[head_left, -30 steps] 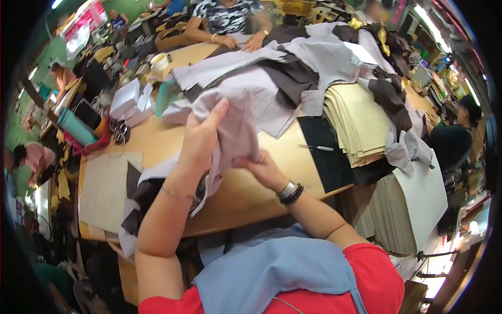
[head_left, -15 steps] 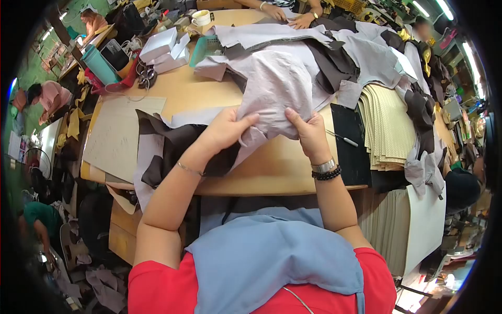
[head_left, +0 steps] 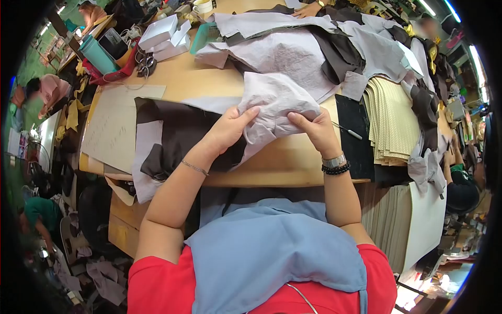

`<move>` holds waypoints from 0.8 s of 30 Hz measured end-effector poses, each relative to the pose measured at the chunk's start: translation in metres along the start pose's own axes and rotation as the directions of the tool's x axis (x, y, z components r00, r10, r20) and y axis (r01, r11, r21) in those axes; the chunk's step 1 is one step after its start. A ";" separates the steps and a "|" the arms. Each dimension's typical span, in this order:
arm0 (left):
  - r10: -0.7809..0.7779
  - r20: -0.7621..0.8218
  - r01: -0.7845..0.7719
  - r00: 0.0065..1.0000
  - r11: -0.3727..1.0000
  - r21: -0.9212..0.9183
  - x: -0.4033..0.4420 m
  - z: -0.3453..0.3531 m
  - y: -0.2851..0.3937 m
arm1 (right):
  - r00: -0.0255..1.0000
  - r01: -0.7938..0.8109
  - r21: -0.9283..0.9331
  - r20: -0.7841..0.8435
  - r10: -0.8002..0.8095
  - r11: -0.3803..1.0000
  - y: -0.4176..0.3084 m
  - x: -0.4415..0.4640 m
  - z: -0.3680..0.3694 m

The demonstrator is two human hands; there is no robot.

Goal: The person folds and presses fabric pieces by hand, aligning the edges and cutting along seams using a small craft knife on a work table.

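A pale grey-pink piece of material (head_left: 274,94) is stretched between my two hands above the wooden table (head_left: 282,162). My left hand (head_left: 232,125) pinches its left edge, thumb on top. On its right edge, my right hand (head_left: 316,128) is closed the same way. Under and beside my left forearm lies a dark brown piece (head_left: 183,128) with pale parts. Beyond my hands, more pale pieces (head_left: 285,52) and dark ones are heaped across the table.
A folded yellowish stack (head_left: 392,123) and a black mat (head_left: 353,136) with a white-handled tool (head_left: 354,134) lie to the right. White boxes (head_left: 159,34), scissors (head_left: 146,64) and a teal bottle (head_left: 98,55) stand back left. A co-worker's hand (head_left: 308,9) rests at the far side.
The held piece has come down from a raised, bunched position and now spreads between both hands. My right hand has moved right and holds its edge. The view has tilted downward.
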State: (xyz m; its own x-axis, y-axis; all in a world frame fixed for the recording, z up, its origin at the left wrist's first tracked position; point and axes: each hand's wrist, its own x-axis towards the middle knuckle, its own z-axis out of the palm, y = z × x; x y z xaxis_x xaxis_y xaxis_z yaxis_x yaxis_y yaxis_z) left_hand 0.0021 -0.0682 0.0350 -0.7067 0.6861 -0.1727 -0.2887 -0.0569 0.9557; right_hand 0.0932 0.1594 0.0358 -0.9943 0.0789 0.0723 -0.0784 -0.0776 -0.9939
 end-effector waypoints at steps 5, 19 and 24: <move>0.029 -0.007 -0.029 1.000 0.997 -0.076 -0.007 0.008 0.009 | 0.998 0.042 0.062 -0.042 -0.039 0.997 -0.002 0.004 0.006; 0.451 -0.146 -0.454 0.880 0.711 -0.537 -0.015 0.027 0.142 | 0.964 0.169 0.088 -0.221 -0.146 0.982 0.041 -0.004 0.010; 0.606 -0.087 -0.565 0.790 0.667 -0.485 -0.021 -0.087 0.202 | 0.951 0.236 0.011 -0.207 -0.229 0.972 0.026 -0.005 -0.010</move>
State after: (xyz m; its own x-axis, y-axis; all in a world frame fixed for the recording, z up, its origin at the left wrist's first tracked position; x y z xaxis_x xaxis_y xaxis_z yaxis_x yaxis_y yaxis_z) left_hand -0.0975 -0.1568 0.2113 -0.7901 0.4444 0.4222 -0.1062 -0.7776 0.6197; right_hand 0.0965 0.1671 0.0091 -0.9128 0.2983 0.2790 -0.3118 -0.0676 -0.9477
